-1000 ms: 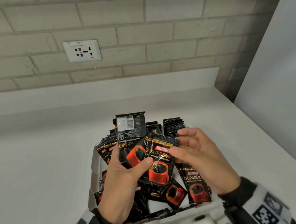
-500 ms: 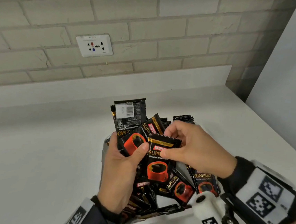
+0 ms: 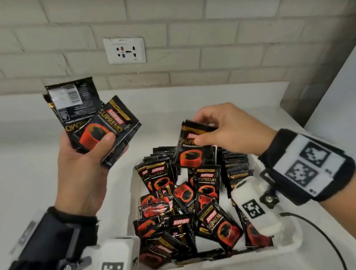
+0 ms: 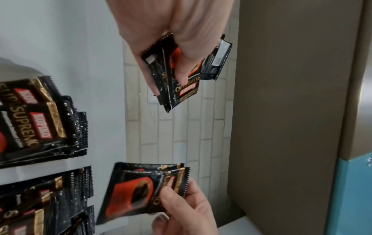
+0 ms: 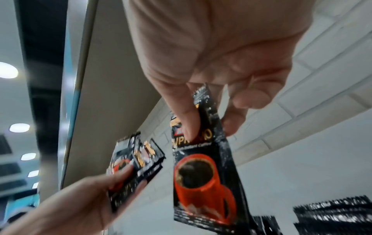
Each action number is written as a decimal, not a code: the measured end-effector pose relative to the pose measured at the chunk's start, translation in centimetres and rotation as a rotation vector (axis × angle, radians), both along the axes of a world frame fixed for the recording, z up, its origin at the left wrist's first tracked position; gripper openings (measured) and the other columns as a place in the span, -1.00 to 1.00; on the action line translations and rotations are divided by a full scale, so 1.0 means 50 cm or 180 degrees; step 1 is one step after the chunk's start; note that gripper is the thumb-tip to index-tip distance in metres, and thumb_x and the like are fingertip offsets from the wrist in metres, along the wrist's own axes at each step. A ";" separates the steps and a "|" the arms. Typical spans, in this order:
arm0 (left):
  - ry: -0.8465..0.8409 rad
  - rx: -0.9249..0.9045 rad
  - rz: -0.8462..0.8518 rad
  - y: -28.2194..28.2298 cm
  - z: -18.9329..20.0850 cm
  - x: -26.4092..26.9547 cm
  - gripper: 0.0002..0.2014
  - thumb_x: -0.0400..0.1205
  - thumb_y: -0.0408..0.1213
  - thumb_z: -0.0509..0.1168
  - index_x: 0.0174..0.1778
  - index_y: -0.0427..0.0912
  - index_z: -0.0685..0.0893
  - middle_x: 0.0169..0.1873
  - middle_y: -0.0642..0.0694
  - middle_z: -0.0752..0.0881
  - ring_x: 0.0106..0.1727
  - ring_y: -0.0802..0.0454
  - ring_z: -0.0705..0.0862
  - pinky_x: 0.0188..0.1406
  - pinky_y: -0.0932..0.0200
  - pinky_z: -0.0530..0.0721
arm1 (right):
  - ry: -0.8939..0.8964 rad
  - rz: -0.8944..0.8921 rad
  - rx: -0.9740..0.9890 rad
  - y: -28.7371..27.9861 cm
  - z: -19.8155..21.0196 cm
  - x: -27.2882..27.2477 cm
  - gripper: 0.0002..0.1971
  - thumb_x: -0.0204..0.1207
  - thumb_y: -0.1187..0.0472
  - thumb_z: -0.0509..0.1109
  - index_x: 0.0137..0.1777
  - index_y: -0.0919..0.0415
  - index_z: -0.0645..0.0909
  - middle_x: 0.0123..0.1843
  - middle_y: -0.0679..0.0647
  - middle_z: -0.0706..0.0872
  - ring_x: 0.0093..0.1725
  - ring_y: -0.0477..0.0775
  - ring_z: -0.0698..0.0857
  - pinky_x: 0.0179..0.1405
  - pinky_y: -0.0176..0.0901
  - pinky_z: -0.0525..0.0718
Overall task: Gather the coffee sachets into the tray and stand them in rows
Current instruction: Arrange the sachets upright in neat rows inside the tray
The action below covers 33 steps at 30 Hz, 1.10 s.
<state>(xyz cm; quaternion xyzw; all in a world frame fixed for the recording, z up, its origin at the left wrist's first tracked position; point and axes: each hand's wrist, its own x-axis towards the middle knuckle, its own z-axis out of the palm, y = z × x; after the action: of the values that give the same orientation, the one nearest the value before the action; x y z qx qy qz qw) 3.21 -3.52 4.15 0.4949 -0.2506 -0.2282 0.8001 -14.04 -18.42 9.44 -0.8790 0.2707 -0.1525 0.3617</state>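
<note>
Sachets of black foil printed with a red coffee cup fill a white rectangular plastic tray [image 3: 287,252] on the pale white countertop [image 3: 17,163]. Toward the tray's far end, upright sachets [image 3: 235,164] stand packed in rows on edge; nearer the person, loose sachets [image 3: 186,222] lie jumbled and overlapping at all angles.

Off to the left of the tray and raised above the counter, the left hand [image 3: 82,169] grips a small fanned bunch of sachets [image 3: 93,120], thumb pressed across the front one and fingers curled behind; one of the bunch shows its barcode back.

Over the tray's far end, the right hand [image 3: 232,129] pinches a single sachet [image 3: 193,147] by its serrated top edge between thumb and forefinger, so that it hangs upright with the printed cup facing the person, just above the standing rows. The other fingers are loosely bent behind it.

Behind the counter, a white wall socket [image 3: 124,50] sits in the pale brick wall [image 3: 226,30].
</note>
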 end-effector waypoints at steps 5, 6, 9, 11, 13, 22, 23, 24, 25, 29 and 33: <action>0.0383 0.0254 -0.0066 0.000 -0.040 0.016 -0.53 0.57 -0.60 0.22 0.33 -0.07 0.47 0.24 -0.17 0.66 0.16 -0.20 0.70 0.00 -0.14 0.74 | 0.0982 0.0418 -0.0671 0.013 -0.054 0.081 -0.83 0.49 0.25 0.38 0.01 0.03 0.50 -0.05 -0.09 0.56 -0.06 -0.05 0.55 -0.10 -0.25 0.45; 0.0505 0.0292 -0.0072 -0.002 -0.048 0.017 -0.55 0.58 -0.59 0.22 0.32 -0.08 0.47 0.24 -0.18 0.65 0.17 -0.22 0.69 0.01 -0.17 0.72 | 0.1105 0.0476 -0.0756 0.016 -0.066 0.096 -0.82 0.50 0.26 0.36 0.06 0.07 0.52 -0.05 -0.09 0.53 -0.07 -0.05 0.53 -0.14 -0.26 0.45; 0.0697 0.0392 -0.0035 -0.017 -0.067 0.011 -0.60 0.58 -0.58 0.23 0.25 -0.07 0.48 0.14 -0.16 0.68 0.10 -0.21 0.69 0.03 -0.18 0.65 | 0.1370 0.0647 -0.1003 0.024 -0.095 0.130 -0.80 0.49 0.27 0.32 0.09 0.09 0.51 -0.13 -0.09 0.50 -0.12 -0.01 0.50 -0.27 -0.22 0.42; 0.0754 0.0394 0.0011 -0.034 -0.077 0.002 -0.63 0.58 -0.59 0.23 0.15 -0.05 0.51 0.00 -0.08 0.70 0.01 -0.13 0.70 -0.02 -0.11 0.66 | 0.1476 0.0771 -0.1189 0.030 -0.108 0.144 -0.84 0.48 0.28 0.29 -0.01 0.07 0.44 -0.25 -0.09 0.44 -0.19 0.04 0.49 -0.37 -0.20 0.39; 0.0801 0.0399 0.0045 -0.053 -0.086 -0.004 -0.65 0.57 -0.61 0.24 0.10 -0.06 0.52 -0.04 -0.10 0.70 -0.01 -0.12 0.70 -0.04 -0.08 0.67 | 0.1566 0.0871 -0.1418 0.034 -0.115 0.152 -0.83 0.46 0.30 0.27 -0.07 0.06 0.35 -0.33 -0.10 0.35 -0.25 0.08 0.47 -0.48 -0.21 0.32; 0.0713 0.0486 0.0187 -0.105 -0.112 -0.023 -0.64 0.53 -0.63 0.28 0.15 -0.16 0.51 -0.13 -0.09 0.68 -0.06 -0.08 0.65 0.13 -0.15 0.62 | 0.1679 0.0901 -0.1650 0.030 -0.127 0.155 -0.79 0.48 0.33 0.27 0.09 0.13 0.43 -0.19 0.01 0.40 -0.24 0.11 0.46 -0.52 -0.24 0.30; 0.0712 0.0481 0.0162 -0.107 -0.113 -0.025 -0.64 0.54 -0.63 0.28 0.17 -0.17 0.51 -0.14 -0.09 0.68 -0.09 -0.06 0.66 0.08 -0.12 0.63 | 0.1691 0.0889 -0.1631 0.030 -0.131 0.155 -0.78 0.48 0.33 0.27 0.10 0.14 0.43 -0.14 0.04 0.44 -0.23 0.11 0.47 -0.51 -0.22 0.32; 0.0714 0.0470 0.0137 -0.110 -0.113 -0.028 -0.64 0.54 -0.63 0.28 0.17 -0.17 0.51 -0.14 -0.09 0.69 -0.11 -0.04 0.66 0.04 -0.08 0.64 | 0.1712 0.0890 -0.1621 0.031 -0.134 0.155 -0.77 0.49 0.33 0.27 0.13 0.16 0.44 -0.09 0.07 0.48 -0.20 0.13 0.50 -0.47 -0.19 0.35; 0.0710 0.0462 0.0111 -0.110 -0.114 -0.030 -0.64 0.54 -0.63 0.28 0.16 -0.17 0.51 -0.14 -0.08 0.69 -0.11 -0.03 0.67 0.01 -0.04 0.64 | 0.1734 0.0903 -0.1624 0.033 -0.138 0.156 -0.75 0.49 0.33 0.27 0.16 0.18 0.44 -0.03 0.10 0.53 -0.15 0.16 0.54 -0.40 -0.16 0.39; 0.0728 0.0495 0.0071 -0.113 -0.116 -0.031 -0.68 0.55 -0.61 0.27 0.06 -0.10 0.55 -0.15 -0.07 0.70 -0.13 0.00 0.68 -0.10 0.07 0.66 | 0.1805 0.0952 -0.1692 0.038 -0.148 0.165 -0.70 0.52 0.32 0.28 0.24 0.22 0.43 0.13 0.15 0.57 0.04 0.19 0.63 -0.25 -0.10 0.48; 0.0816 0.0471 0.0148 -0.108 -0.117 -0.022 -0.67 0.56 -0.61 0.27 0.17 -0.17 0.53 -0.10 -0.12 0.69 -0.03 -0.08 0.67 0.07 -0.07 0.66 | 0.1783 0.0890 -0.1634 0.027 -0.147 0.175 -0.67 0.51 0.35 0.28 0.27 0.20 0.43 0.11 0.17 0.58 -0.11 0.17 0.61 -0.33 -0.12 0.47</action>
<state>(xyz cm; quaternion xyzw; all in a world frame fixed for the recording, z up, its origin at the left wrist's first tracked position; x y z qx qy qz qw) 2.13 -8.94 -1.69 0.5249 -0.1174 -0.2889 0.7920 -5.31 -17.05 2.09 -0.9766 0.1897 0.0810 0.0600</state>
